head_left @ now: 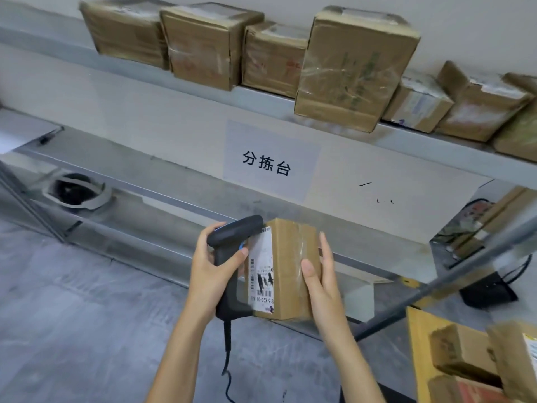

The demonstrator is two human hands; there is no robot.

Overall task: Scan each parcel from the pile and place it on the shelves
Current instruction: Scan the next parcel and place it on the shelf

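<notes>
A small brown cardboard parcel point(290, 257) with a white barcode label on its left face is held up in front of me. My right hand point(322, 283) grips its right side, thumb across the taped front. My left hand point(213, 271) grips a black corded barcode scanner point(229, 248), whose head sits against the top of the label. Several brown parcels point(348, 71) stand in a row on the upper metal shelf point(261, 98). More parcels of the pile point(476, 356) lie at the lower right.
A white sign with black characters point(267, 162) hangs on the wall below the upper shelf. A lower shelf point(145, 199) runs along the wall with a round metal fitting point(77, 191) at the left. A black device point(488, 290) sits at the right. Grey floor lies below.
</notes>
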